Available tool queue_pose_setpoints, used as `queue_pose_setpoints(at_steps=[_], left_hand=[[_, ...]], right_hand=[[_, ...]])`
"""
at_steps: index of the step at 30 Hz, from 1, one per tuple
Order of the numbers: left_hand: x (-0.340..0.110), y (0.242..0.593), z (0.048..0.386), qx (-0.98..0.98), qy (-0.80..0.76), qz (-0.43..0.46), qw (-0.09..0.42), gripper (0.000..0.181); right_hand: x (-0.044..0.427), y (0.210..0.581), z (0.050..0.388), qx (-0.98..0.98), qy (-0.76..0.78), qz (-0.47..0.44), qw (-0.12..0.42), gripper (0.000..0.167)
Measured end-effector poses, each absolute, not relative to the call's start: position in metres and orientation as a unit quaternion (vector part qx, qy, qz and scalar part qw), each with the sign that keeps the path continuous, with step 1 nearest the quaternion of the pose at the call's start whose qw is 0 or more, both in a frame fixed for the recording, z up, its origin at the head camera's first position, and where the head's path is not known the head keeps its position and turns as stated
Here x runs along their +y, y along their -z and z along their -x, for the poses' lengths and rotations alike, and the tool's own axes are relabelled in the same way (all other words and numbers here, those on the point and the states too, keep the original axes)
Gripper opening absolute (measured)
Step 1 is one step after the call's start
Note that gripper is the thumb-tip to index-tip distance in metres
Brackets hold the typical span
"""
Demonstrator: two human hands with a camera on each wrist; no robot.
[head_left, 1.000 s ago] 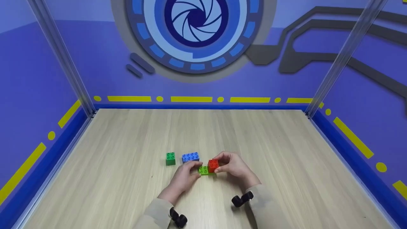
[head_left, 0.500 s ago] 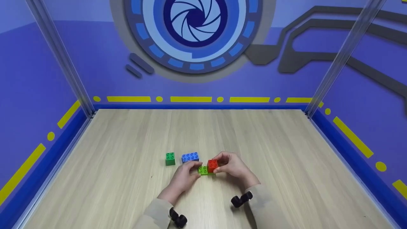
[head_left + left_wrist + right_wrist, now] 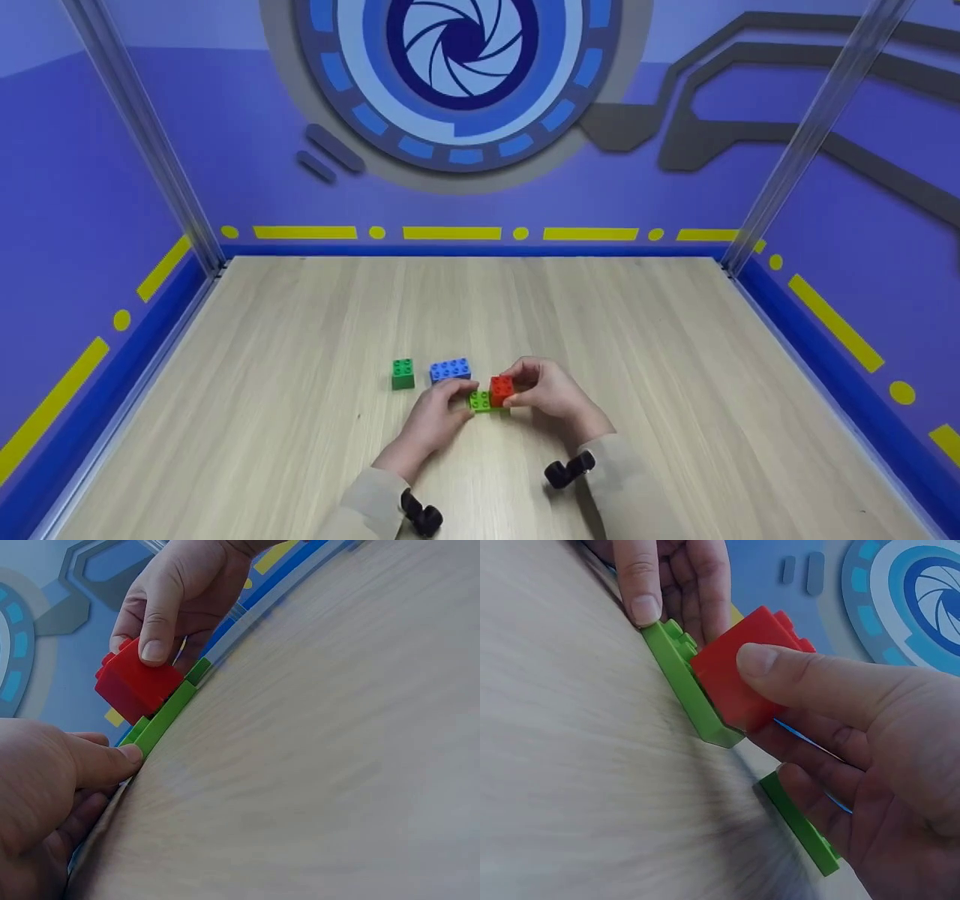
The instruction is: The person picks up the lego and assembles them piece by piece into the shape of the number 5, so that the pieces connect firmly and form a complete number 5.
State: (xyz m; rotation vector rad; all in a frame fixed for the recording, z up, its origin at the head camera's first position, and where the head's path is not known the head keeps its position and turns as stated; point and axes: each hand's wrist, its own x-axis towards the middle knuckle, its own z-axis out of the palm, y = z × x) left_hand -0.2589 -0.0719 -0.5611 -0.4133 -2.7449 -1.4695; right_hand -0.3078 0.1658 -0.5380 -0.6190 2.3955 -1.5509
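Note:
Thumb and fingers of the right hand [image 3: 555, 394] pinch a red brick [image 3: 501, 391], studs up, at the right part of a light green plate [image 3: 479, 402] lying on the table. Seen from the left wrist, the red brick [image 3: 139, 682] sits slightly tilted against the plate [image 3: 166, 720]; whether it is fully seated cannot be told. The left hand [image 3: 433, 420] grips the plate's left end between thumb and fingers. In the right wrist view, the left thumb presses that end of the plate [image 3: 686, 694], which has bare studs.
A blue brick [image 3: 450, 369] lies just behind the left hand, and a green brick [image 3: 403, 374] stands farther left. Under the right hand's lower fingers, another flat green piece [image 3: 799, 825] shows on the table. Blue walls surround the wooden table [image 3: 300, 315].

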Motion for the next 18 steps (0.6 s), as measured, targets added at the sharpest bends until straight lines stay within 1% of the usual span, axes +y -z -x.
queue_pose_setpoints(at_steps=[5, 18], left_hand=[[-0.072, 0.561, 0.2581, -0.871, 0.475, 0.125, -0.006, 0.041], [-0.0717, 0.56, 0.2585, -0.87, 0.476, 0.13, 0.0, 0.04]], right_hand=[[0.1646, 0.5382, 0.308, 0.817, 0.525, 0.21, 0.11, 0.032], [0.1636, 0.537, 0.3081, 0.827, 0.512, 0.206, 0.111, 0.032]])
